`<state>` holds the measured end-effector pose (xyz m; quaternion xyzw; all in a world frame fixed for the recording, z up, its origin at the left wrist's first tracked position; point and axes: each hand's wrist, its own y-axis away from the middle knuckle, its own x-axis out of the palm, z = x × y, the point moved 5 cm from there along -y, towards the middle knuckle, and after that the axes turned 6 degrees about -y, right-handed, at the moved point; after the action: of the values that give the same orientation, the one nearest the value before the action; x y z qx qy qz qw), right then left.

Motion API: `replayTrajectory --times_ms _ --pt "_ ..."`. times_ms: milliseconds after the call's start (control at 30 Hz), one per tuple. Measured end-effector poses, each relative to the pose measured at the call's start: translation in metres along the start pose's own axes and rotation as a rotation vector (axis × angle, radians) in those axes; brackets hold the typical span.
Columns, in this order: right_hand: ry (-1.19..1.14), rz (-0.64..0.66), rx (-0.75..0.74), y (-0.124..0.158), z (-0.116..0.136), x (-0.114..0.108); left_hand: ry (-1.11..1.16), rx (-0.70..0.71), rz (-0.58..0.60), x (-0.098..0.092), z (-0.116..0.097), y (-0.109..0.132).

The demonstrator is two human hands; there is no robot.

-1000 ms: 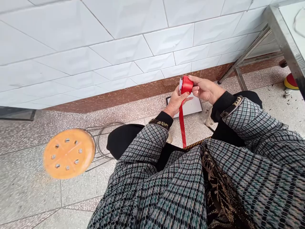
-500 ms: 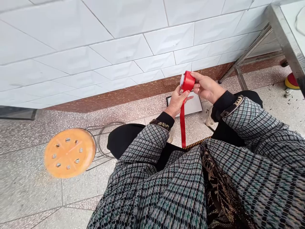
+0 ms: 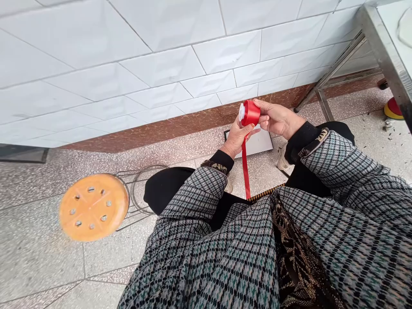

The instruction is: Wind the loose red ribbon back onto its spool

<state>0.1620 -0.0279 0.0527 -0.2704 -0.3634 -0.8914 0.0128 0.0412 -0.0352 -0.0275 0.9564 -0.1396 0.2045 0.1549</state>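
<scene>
Closed lightly from either side, the left hand [image 3: 236,136] and right hand [image 3: 279,119] share hold of a roll of red ribbon [image 3: 252,112] between them. A thick layer sits wound on its white spool [image 3: 241,111]; one loose strip [image 3: 245,171] is off it, hanging below the grip, and how much lies past the lap is hidden. Beneath the grip, a dark-edged white panel [image 3: 262,143] lies on the floor; an orange stool [image 3: 93,207] is well to the left.
</scene>
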Motion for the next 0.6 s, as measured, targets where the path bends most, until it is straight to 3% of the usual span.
replayTrajectory --times_ms 100,233,600 --pt "0.061 0.034 -0.087 -0.001 -0.007 0.004 0.049 0.043 -0.015 0.001 0.0 0.0" --pt "0.018 -0.014 -0.137 -0.005 -0.003 0.001 0.012 0.055 0.002 0.003 -0.001 0.001" --pt "-0.038 -0.018 0.06 -0.006 0.007 -0.006 -0.148 0.104 0.03 -0.004 -0.01 -0.006"
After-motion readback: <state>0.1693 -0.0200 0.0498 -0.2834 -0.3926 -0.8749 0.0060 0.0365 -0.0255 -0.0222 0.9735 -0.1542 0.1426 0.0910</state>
